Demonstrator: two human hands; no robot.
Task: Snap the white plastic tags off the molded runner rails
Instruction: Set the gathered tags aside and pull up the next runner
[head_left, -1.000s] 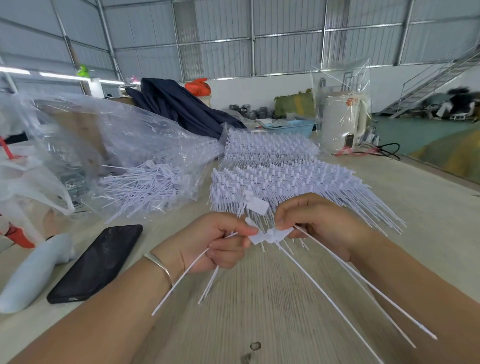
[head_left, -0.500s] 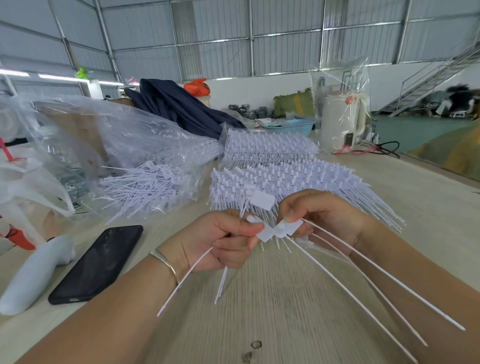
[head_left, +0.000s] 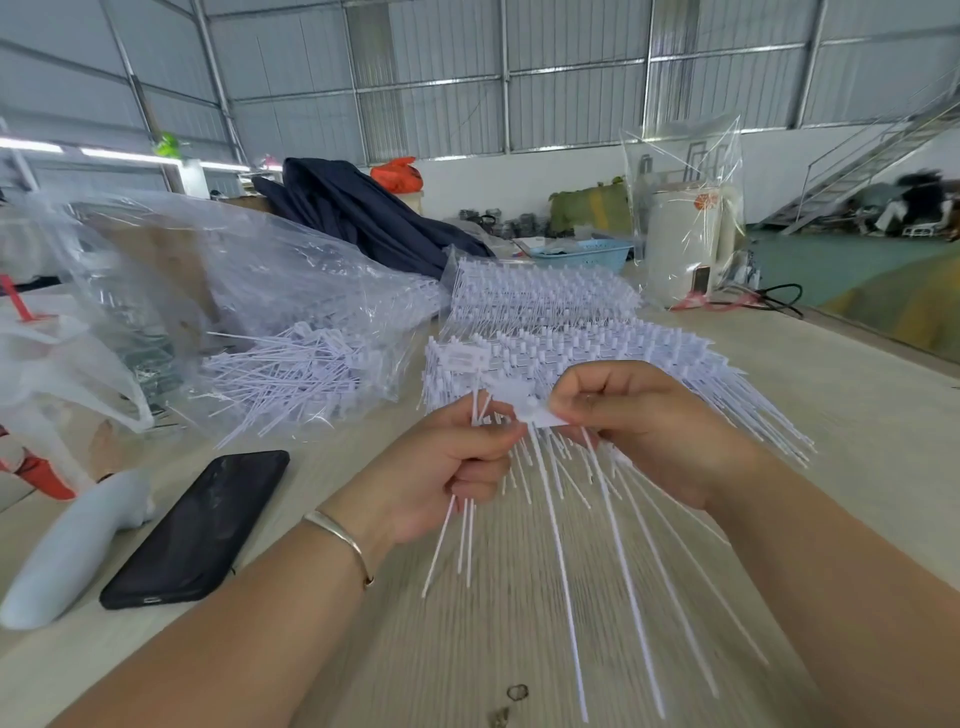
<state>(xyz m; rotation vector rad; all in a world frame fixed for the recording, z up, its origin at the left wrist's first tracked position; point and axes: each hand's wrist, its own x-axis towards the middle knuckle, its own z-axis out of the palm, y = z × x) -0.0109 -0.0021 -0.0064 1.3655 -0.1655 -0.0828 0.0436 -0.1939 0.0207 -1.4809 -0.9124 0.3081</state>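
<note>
Left hand (head_left: 447, 467) curled tight round small bundle of thin white stems. Right hand (head_left: 639, 431) pinches flat white tag (head_left: 537, 415) between thumb and fingers, long tails trailing toward camera. Best move, judged: grip close to joint, bend sharply, twist rather than pull. Plastic thin, springy, matte. Stacked runner rails (head_left: 597, 353) lie behind hands on wooden table (head_left: 857, 395); loose tags in clear bag (head_left: 291, 364) at left.
</note>
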